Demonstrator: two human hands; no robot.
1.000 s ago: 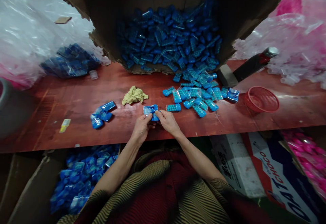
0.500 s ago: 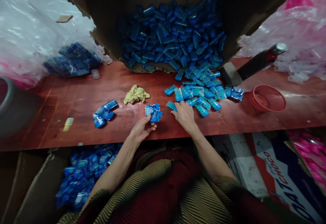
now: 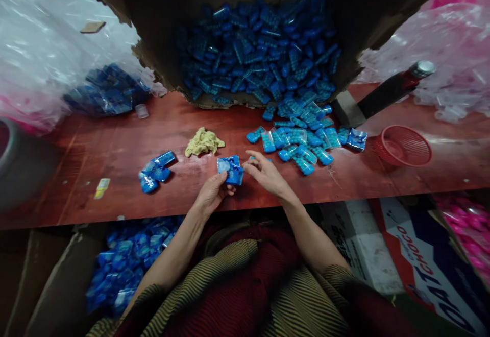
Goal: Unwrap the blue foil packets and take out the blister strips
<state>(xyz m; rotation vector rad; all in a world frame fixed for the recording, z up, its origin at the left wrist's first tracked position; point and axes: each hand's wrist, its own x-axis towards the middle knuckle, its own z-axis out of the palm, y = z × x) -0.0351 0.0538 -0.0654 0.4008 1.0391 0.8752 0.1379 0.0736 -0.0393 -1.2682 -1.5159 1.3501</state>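
Between thumb and fingers, my left hand [image 3: 215,190] pinches a flat blue printed plastic packet [image 3: 231,166] just above the table. Close to the packet's right edge is my right hand [image 3: 266,173], its fingers closed around a small clear container of blue beads. Most of that container is hidden by the fingers; only bits of blue show past them. A loose pile of similar bead containers [image 3: 304,145] lies to the right of my hands. Several filled blue packets [image 3: 156,172] rest on the left.
A torn cardboard box [image 3: 161,71] full of bead containers opens toward me. A crumpled yellow cloth [image 3: 204,142], a red mesh basket [image 3: 406,145] and a dark bottle-like object [image 3: 396,92] are on the red table [image 3: 126,138]. Blue packets [image 3: 126,263] fill a box below.
My right hand has moved left from the pile's edge to the packet, bringing a bead container along. My left hand stays nearly in place with the packet.
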